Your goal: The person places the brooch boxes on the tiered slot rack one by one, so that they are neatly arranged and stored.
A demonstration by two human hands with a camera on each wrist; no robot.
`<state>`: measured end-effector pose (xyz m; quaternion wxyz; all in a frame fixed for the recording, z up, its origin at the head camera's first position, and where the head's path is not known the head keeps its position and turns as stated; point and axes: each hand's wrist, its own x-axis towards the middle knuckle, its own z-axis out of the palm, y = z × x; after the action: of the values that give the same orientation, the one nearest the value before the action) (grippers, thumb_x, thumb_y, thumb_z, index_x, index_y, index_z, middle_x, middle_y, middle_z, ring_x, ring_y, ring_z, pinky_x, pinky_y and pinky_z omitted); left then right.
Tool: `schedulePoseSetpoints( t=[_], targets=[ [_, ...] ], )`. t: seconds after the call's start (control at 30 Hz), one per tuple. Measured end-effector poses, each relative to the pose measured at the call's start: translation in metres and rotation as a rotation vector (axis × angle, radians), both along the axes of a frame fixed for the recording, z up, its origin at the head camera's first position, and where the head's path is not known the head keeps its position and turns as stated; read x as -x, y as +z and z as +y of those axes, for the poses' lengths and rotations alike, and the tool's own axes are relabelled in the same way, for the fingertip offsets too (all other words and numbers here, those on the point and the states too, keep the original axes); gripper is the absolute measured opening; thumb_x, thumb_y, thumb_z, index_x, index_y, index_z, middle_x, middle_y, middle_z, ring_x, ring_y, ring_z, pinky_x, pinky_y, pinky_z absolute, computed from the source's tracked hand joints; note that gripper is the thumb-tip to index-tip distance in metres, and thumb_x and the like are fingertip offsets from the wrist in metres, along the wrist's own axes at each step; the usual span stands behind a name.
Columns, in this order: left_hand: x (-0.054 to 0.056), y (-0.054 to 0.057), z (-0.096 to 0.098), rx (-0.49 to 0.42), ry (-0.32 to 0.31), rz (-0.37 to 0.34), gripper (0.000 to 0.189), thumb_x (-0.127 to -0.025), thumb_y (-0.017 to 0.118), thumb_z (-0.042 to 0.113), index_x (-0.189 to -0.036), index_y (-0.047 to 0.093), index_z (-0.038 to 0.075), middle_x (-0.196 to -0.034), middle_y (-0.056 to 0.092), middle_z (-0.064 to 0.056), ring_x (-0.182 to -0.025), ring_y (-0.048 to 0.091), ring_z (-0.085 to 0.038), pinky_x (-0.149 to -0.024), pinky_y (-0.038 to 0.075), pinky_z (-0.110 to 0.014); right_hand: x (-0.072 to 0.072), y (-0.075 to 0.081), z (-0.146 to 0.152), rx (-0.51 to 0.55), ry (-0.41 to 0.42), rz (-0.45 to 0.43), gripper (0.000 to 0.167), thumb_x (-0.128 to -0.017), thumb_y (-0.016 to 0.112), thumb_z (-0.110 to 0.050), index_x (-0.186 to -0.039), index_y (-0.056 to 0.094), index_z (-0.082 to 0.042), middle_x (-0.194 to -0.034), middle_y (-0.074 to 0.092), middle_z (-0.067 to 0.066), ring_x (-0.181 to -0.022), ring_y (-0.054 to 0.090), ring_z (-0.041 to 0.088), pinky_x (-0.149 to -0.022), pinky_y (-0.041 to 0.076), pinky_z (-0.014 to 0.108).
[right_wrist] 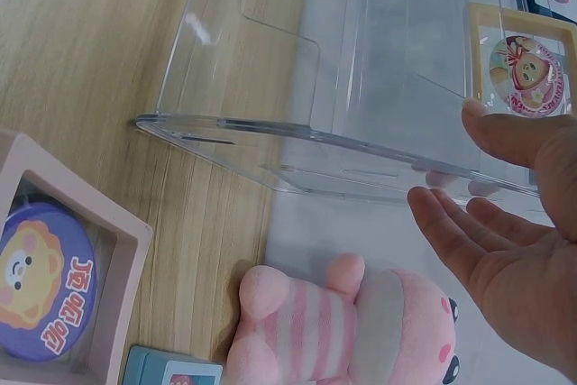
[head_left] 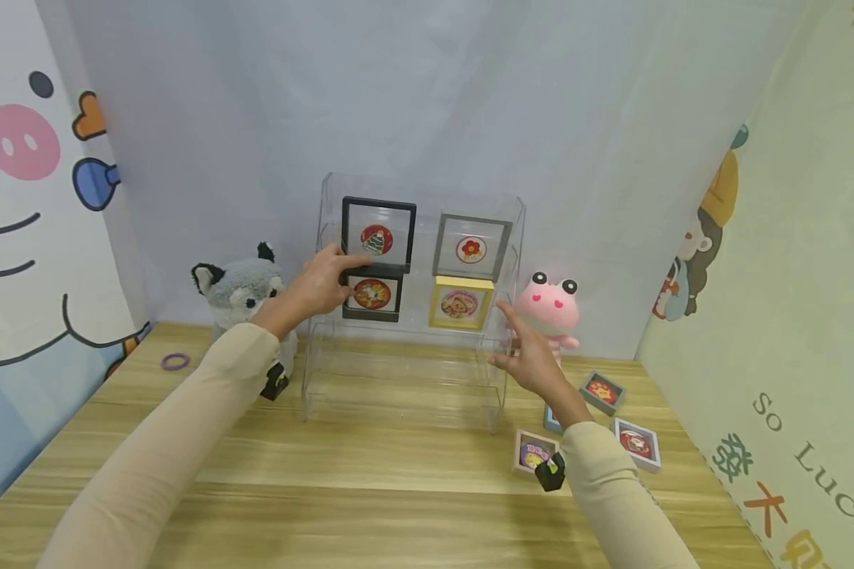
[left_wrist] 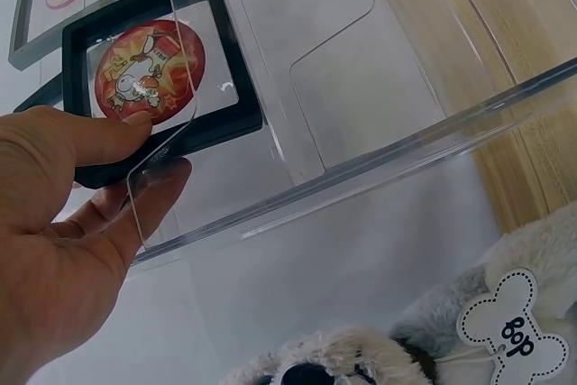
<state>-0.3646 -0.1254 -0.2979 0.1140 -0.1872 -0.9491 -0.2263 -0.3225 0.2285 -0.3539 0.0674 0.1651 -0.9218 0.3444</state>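
My left hand pinches a small black display frame with a round red badge at its left edge, on the clear tiered stand. One finger stretches along the bottom of a larger black frame with a Christmas-tree badge. On the other side, my right hand has loosely straight fingers at the stand's clear side panel. Its thumb is close to a yellow frame with a pink badge; contact is unclear. Above that stands a grey frame with a red-flower badge.
A grey plush dog sits left of the stand, a pink plush frog right of it. Several frames lie front right, including a grey one, a white one and a pinkish one. A purple ring lies far left.
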Motion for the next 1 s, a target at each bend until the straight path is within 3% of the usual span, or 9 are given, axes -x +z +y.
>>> schedulePoseSetpoints(
  t=[0.43, 0.67, 0.77, 1.0],
  targets=[
    [-0.003, 0.004, -0.001, 0.004, 0.002, -0.011, 0.06, -0.088, 0.074, 0.002, -0.144, 0.055, 0.012, -0.119, 0.048, -0.022, -0.088, 0.053, -0.031, -0.073, 0.047, -0.043, 0.0, 0.0, -0.001, 0.007, 0.007, 0.008, 0.09, -0.086, 0.075, -0.003, -0.159, 0.025, -0.018, -0.159, 0.031, 0.026, -0.123, 0.055, 0.054, -0.089, 0.054, 0.056],
    [-0.008, 0.013, -0.005, -0.059, -0.018, -0.006, 0.057, -0.09, 0.069, -0.001, -0.144, 0.053, 0.008, -0.124, 0.044, -0.024, -0.095, 0.053, -0.033, -0.077, 0.049, -0.044, 0.0, 0.0, -0.001, -0.011, 0.006, 0.026, 0.09, -0.085, 0.077, -0.003, -0.158, 0.026, -0.016, -0.157, 0.034, 0.027, -0.119, 0.058, 0.053, -0.088, 0.055, 0.056],
    [-0.011, 0.018, -0.009, -0.11, -0.032, 0.033, 0.056, -0.089, 0.069, -0.003, -0.142, 0.054, 0.006, -0.125, 0.044, -0.024, -0.103, 0.053, -0.036, -0.083, 0.051, -0.047, 0.0, -0.001, -0.001, -0.012, 0.008, 0.03, 0.09, -0.085, 0.077, -0.003, -0.158, 0.026, -0.016, -0.156, 0.034, 0.028, -0.118, 0.059, 0.053, -0.088, 0.055, 0.056],
    [-0.028, 0.025, -0.024, -0.153, -0.066, 0.254, 0.052, -0.089, 0.073, 0.002, -0.138, 0.057, 0.004, -0.13, 0.043, -0.029, -0.106, 0.053, -0.042, -0.083, 0.048, -0.053, 0.0, -0.001, 0.0, -0.009, 0.009, 0.026, 0.09, -0.085, 0.076, -0.003, -0.159, 0.025, -0.017, -0.157, 0.034, 0.028, -0.12, 0.058, 0.053, -0.088, 0.055, 0.056]
  ],
)
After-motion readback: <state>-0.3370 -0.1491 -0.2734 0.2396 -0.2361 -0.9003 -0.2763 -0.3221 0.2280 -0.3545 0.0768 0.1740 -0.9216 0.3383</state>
